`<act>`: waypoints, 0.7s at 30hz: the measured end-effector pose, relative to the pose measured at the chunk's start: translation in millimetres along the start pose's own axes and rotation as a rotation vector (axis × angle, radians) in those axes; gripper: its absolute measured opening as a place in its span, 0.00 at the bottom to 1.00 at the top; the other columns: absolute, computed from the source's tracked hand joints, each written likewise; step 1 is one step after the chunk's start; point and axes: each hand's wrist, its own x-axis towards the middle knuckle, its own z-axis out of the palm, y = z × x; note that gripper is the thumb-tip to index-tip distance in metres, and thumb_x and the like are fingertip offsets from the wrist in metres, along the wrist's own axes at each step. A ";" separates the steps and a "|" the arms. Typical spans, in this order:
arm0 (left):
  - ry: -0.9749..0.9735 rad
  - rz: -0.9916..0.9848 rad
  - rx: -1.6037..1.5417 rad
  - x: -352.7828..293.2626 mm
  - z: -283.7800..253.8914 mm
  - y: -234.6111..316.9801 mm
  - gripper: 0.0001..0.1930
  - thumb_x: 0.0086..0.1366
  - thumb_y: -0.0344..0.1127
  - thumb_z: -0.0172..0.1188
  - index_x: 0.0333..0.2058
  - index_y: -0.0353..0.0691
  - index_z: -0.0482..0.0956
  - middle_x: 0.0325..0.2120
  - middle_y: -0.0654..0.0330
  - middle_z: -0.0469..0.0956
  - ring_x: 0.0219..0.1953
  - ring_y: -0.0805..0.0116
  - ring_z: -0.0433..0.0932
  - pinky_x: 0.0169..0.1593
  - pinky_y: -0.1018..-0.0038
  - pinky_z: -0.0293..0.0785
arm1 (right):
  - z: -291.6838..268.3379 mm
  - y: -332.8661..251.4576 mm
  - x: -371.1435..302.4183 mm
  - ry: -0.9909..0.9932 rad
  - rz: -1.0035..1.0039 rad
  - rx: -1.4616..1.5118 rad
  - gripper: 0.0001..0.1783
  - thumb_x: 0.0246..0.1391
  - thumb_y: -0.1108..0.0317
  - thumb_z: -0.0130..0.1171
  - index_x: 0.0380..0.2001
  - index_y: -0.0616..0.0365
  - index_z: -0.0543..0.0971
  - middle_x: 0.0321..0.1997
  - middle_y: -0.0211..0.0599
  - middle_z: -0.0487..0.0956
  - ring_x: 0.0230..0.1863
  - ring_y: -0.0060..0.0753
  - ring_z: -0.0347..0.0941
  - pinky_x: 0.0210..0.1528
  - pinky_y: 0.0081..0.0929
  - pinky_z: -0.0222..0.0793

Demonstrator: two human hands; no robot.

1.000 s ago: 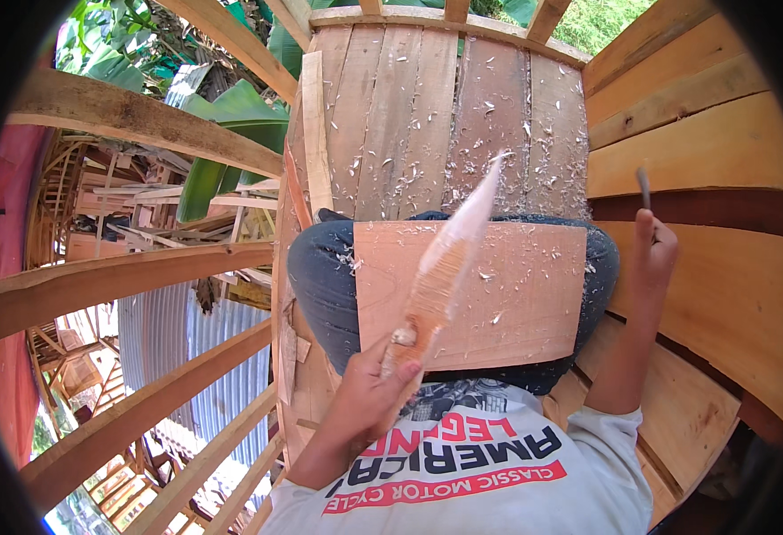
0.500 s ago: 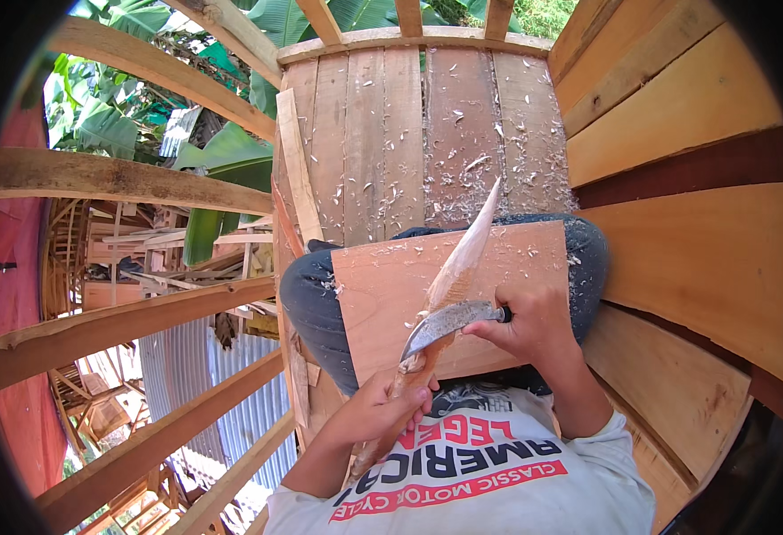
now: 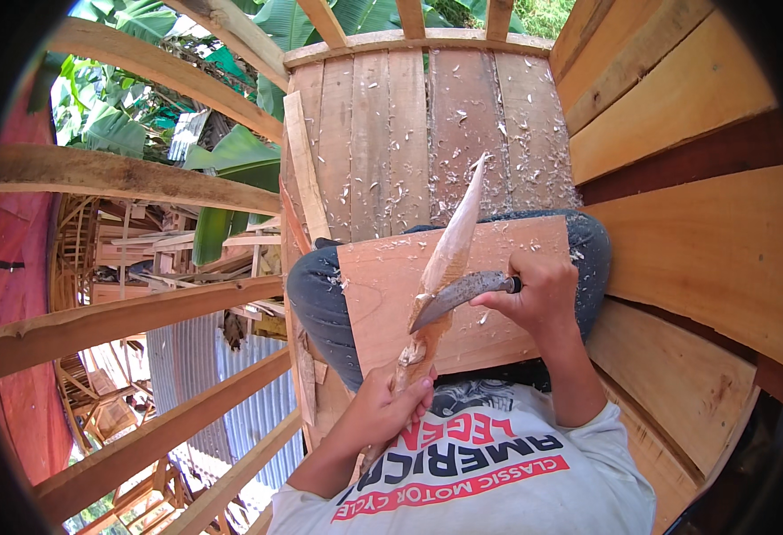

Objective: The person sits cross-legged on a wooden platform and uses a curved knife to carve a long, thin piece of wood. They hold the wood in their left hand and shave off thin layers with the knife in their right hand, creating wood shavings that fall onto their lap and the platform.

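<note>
A long wooden stick [image 3: 452, 250], carved to a pale point at its far end, slants up and away from my body. My left hand [image 3: 389, 403] is closed around its rough lower part, close to my shirt. In my right hand [image 3: 538, 290] is the dark handle of a curved knife [image 3: 464, 296], gripped in a fist. The blade crosses the stick a little below its pale carved length, its tip on the left side. A flat wooden board [image 3: 369, 290] lies across my lap under the stick.
Wood shavings are scattered over the plank floor [image 3: 369, 147] ahead. A loose wooden strip [image 3: 305, 169] lies along its left edge. Wooden rails [image 3: 142, 321] stand to my left, with corrugated metal sheets [image 3: 253, 383] beyond. A wall of wide boards [image 3: 694, 241] runs along my right.
The stick's pointed end has swung left and a bit farther away. My right hand and the knife have shifted slightly away from my body, the blade still across the stick.
</note>
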 end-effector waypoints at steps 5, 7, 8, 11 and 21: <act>0.007 -0.013 -0.045 -2.7 -1.9 2.7 0.10 0.67 0.34 0.52 0.40 0.33 0.72 0.22 0.64 0.74 0.22 0.78 0.72 0.24 0.81 0.70 | 2.9 -1.3 0.6 -0.014 0.040 -0.036 0.43 0.29 0.21 0.58 0.10 0.57 0.67 0.08 0.37 0.62 0.11 0.41 0.65 0.15 0.32 0.57; 0.011 0.020 -0.075 -3.2 -2.5 0.3 0.10 0.68 0.35 0.51 0.39 0.33 0.73 0.20 0.66 0.73 0.22 0.79 0.72 0.24 0.81 0.69 | 3.6 -1.9 1.2 -0.018 0.050 -0.041 0.43 0.29 0.21 0.58 0.10 0.57 0.67 0.08 0.38 0.62 0.12 0.42 0.65 0.15 0.32 0.58; 0.017 0.010 -0.094 -3.1 -2.8 -0.9 0.10 0.68 0.35 0.51 0.39 0.33 0.73 0.21 0.66 0.73 0.22 0.79 0.72 0.24 0.81 0.70 | 4.1 -2.3 1.3 -0.022 0.055 -0.039 0.43 0.29 0.22 0.59 0.10 0.57 0.67 0.08 0.38 0.62 0.12 0.42 0.65 0.15 0.32 0.58; 0.031 -0.014 -0.170 -0.9 -4.2 -3.6 0.10 0.68 0.35 0.52 0.39 0.33 0.73 0.22 0.65 0.72 0.23 0.78 0.73 0.26 0.80 0.70 | 7.4 -4.3 2.7 -0.025 0.065 -0.021 0.41 0.31 0.24 0.61 0.08 0.56 0.68 0.07 0.39 0.64 0.11 0.42 0.67 0.15 0.34 0.59; -0.115 0.058 -0.329 9.5 -9.6 -12.3 0.09 0.69 0.36 0.51 0.40 0.35 0.70 0.25 0.64 0.72 0.23 0.78 0.71 0.26 0.80 0.68 | 1.4 -33.2 -8.7 -0.352 0.288 0.414 0.35 0.44 0.33 0.61 0.14 0.59 0.77 0.11 0.45 0.71 0.15 0.47 0.72 0.19 0.37 0.64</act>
